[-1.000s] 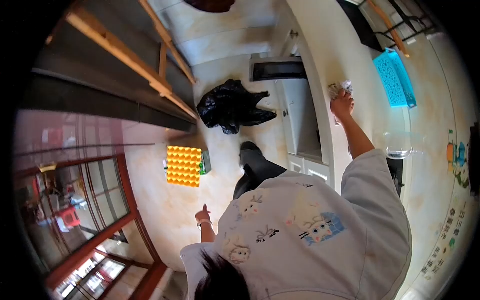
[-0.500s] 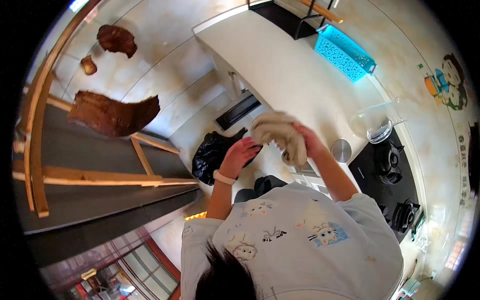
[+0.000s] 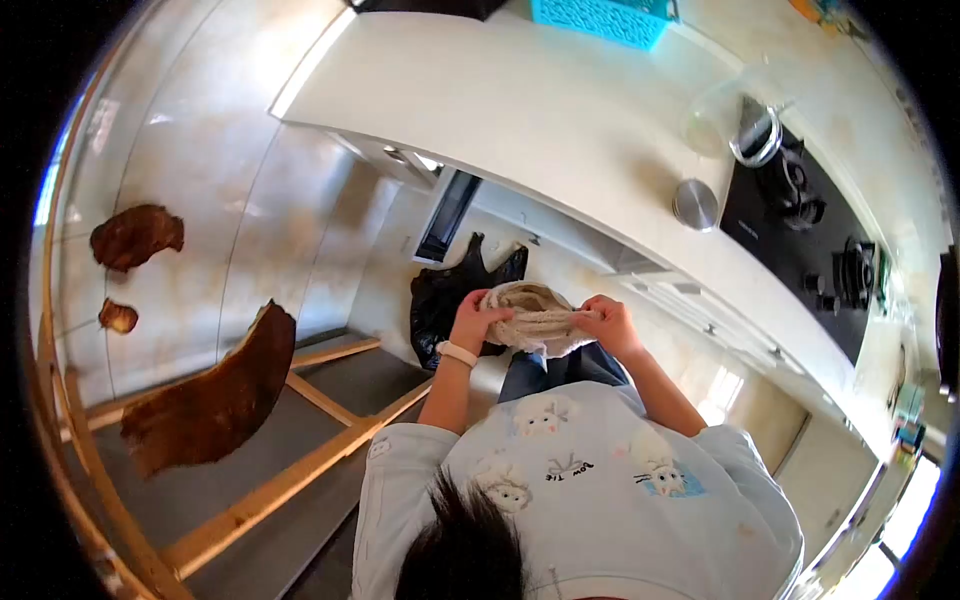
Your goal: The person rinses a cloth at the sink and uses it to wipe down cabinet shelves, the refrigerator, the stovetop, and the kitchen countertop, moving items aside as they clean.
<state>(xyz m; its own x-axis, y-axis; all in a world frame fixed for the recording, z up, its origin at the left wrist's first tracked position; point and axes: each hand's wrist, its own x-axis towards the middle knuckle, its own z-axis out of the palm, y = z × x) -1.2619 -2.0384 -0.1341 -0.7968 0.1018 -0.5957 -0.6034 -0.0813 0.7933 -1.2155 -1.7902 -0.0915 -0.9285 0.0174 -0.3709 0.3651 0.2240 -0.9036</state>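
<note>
The left hand [image 3: 478,318] and the right hand [image 3: 608,325] are pinching the cloth [image 3: 543,318] at opposite sides; if either pinch is loosening, it could be falling near the bag [image 3: 440,302].

A turquoise basket [image 3: 605,24] sits along the back of the pale tabletop [image 3: 480,110], partly cut off by the view's edge. A black stove [image 3: 755,217] with two burners is set into the surface; a round metal disc [image 3: 695,205] lies just beside it, and a clear jug [image 3: 757,138] stands near its corner. Below, a black bag [image 3: 435,310] rests on the floor [image 3: 385,260]. Off to the left, a large curved brown slab [image 3: 205,410] overlaps a wooden frame [image 3: 270,495], with two smaller brown pieces [image 3: 137,238] apart from it.
</note>
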